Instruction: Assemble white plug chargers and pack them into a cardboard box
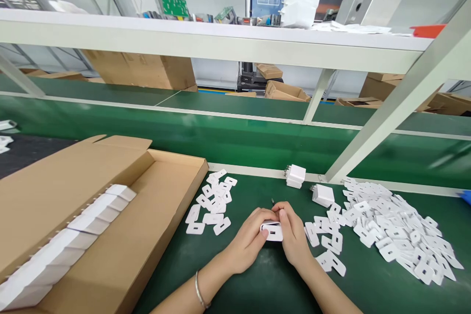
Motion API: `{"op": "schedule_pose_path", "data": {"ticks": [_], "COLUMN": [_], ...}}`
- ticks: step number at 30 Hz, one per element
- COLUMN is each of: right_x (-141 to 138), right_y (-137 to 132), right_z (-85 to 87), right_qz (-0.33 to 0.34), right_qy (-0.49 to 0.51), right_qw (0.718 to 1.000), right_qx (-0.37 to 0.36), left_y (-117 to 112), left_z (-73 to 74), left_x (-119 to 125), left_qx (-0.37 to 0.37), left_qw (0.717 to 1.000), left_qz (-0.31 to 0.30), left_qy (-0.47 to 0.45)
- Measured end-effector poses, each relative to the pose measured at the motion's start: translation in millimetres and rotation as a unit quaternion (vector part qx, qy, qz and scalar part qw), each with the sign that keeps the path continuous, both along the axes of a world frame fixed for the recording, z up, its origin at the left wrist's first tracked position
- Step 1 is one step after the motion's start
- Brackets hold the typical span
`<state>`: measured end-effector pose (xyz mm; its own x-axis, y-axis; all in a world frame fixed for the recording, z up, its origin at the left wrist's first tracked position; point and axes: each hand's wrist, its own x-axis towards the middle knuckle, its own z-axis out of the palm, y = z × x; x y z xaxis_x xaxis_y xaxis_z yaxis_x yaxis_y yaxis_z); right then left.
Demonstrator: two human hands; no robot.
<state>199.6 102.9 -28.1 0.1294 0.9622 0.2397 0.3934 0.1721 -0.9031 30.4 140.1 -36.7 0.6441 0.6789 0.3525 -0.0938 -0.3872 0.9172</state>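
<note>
Over the green tabletop, both hands close round a white plug adapter (263, 226), mostly hidden by the fingers; one metal pin pokes out on its far side. At its near end is a white cover plate (276, 236) with a dark rectangular slot, which looks slightly tilted. My left hand (247, 238) grips the left side, thumb on the plate's edge. My right hand (293, 235) wraps the right side. Loose cover plates (213, 218) lie left of the hands, and more plates (333, 243) lie on the right.
An open cardboard box (172, 206) on the left holds a row of white adapters (88, 225). Two white adapters (295, 175) (323, 196) stand behind the hands. A big heap of plates (397, 230) spreads at right. A shelf (221, 41) on slanted posts (390, 103) crosses above.
</note>
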Motion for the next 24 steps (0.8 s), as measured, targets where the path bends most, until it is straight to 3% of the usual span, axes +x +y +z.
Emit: {"op": "schedule_pose_path", "data": {"ticks": [4,9,13,17,20,24], "right_x": [1,4,3,0,0,4], "right_y": [-1,-2,-2,-2,-4,-7], "right_z": [-1.9,-3.5,-7.8,-12.8,-13.8,-10.7], "right_qz": [-0.007,0.093,0.112,0.079,0.056,0.023], "right_qy": [0.017,0.066,0.121,0.121,0.079,-0.028], "right_qw": [0.999,0.990,0.981,0.986,0.993,0.997], "right_qx": [-0.027,-0.085,-0.102,-0.086,-0.071,0.070], "left_y": [0,4,5,3,2,3], "left_z": [-0.1,-13.7,-17.8,-13.8,-11.0,-11.9], "left_x": [1,3,1,1,2,6], "left_qx": [0.010,-0.055,-0.077,-0.043,-0.063,-0.143], "left_qw": [1.000,0.995,0.994,0.998,0.997,0.987], "left_qz": [0.005,0.075,0.065,0.042,0.045,0.072], "left_qy": [0.006,-0.029,-0.036,-0.021,-0.017,-0.033]}}
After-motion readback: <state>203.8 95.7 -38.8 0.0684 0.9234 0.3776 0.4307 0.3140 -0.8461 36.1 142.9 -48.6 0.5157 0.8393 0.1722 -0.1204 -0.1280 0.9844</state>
